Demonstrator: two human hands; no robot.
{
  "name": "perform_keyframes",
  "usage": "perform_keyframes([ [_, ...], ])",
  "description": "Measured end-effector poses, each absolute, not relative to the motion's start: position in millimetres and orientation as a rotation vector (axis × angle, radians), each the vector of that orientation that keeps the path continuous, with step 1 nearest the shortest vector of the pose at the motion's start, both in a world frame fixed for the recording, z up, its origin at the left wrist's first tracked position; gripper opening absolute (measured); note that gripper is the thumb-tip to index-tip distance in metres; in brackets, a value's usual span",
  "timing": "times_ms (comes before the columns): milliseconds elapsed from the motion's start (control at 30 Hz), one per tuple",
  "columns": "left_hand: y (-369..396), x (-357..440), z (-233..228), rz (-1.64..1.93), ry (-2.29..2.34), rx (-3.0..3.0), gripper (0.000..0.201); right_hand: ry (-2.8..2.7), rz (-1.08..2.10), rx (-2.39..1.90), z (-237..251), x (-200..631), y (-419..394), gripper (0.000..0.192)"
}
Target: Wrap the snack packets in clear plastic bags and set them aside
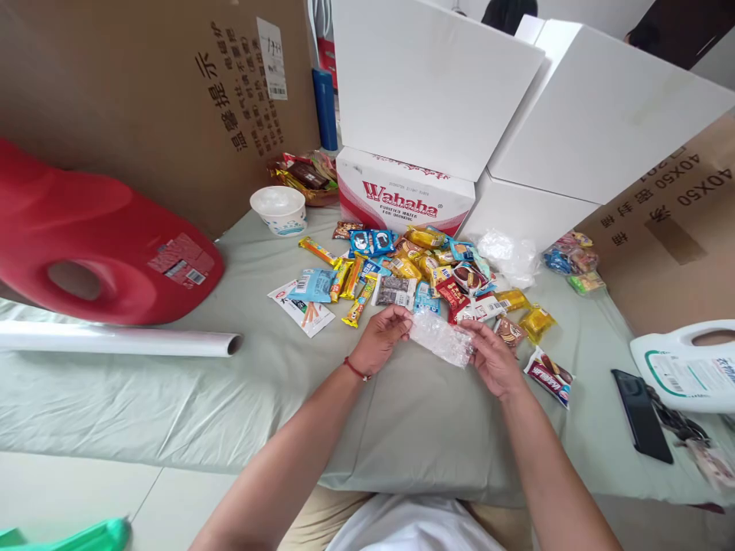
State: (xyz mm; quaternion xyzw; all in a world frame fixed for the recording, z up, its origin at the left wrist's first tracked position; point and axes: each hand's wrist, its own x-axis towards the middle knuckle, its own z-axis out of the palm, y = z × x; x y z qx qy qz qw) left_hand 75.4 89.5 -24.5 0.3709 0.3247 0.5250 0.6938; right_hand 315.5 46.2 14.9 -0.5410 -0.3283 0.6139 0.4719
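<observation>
A clear plastic bag (441, 337) stretches between my two hands above the cloth-covered table. My left hand (382, 337), with a red cord at its wrist, pinches the bag's left end. At the opposite end, my right hand (491, 356) grips it between thumb and fingers. Just beyond the bag lies a heap of wrapped snacks, among them a grey-and-white packet (395, 291), a red packet (451, 295) and a yellow packet (403, 268). A purple-and-white snack pack (550, 376) rests to the right of my right hand.
A white-and-blue paper tub (279, 210) stands behind the snacks, near a Wahaha carton (405, 191). Crumpled clear bags (508, 256) lie beside white boxes. On the left are a red jug (109, 237) and a white roll (120, 339); on the right, a phone (641, 417) and a white bottle (689, 367).
</observation>
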Motion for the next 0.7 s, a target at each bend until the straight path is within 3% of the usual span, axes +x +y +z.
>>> perform_keyframes([
  [100, 88.4, 77.5, -30.4, 1.137, 0.694, 0.916, 0.035, -0.916, 1.67, -1.356, 16.7, 311.9, 42.6, 0.047],
  [200, 89.0, 79.3, -34.8, 1.175, 0.761, 0.994, 0.037, -0.977, 1.731, -1.363, 14.6, 304.4, 38.0, 0.038],
  [300, 86.5, 80.5, -33.5, 1.338, 0.939, 1.005, 0.049, -0.926, 1.427, -1.403, 12.5, 293.3, 37.8, 0.036],
  [467, 70.7, 88.5, -23.0, 1.25, 0.943, 1.047, 0.041, -1.155, 0.868, -1.515, 9.1, 261.5, 39.4, 0.027],
  [567, 66.9, 94.1, -20.7, 1.211, 0.953, 0.962, 0.046, -1.323, 0.868, -1.514, 5.7, 242.5, 37.5, 0.022],
  [700, 74.7, 92.5, -24.9, 1.256, 0.956, 0.788, 0.04, -1.06, 1.061, -1.4, 3.2, 240.1, 38.6, 0.031],
])
